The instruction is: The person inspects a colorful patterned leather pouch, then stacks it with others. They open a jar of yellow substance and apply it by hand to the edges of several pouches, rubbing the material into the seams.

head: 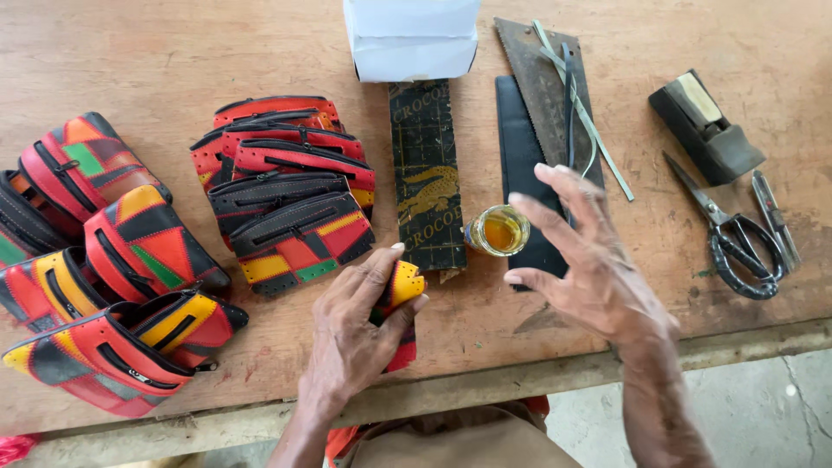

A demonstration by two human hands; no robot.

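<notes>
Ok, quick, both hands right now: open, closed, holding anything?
Left hand: closed on a patchwork pouch.
Right hand: open, empty, fingers spread beside the small jar.

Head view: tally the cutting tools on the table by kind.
Saw blade: 1
Large scissors: 1
Small snips: 1
Total: 3

surface: I worked at a worn wooden table [173, 52], reddish-brown, scratched, with stains and a few red marks
table edge: a paler, rough plank [485, 386] ran along the front, nearest me
floor: grey concrete [763, 407] showed at lower right, with a faint crack
light: even and soft, only weak shadows
walls, windows: out of my view
</notes>
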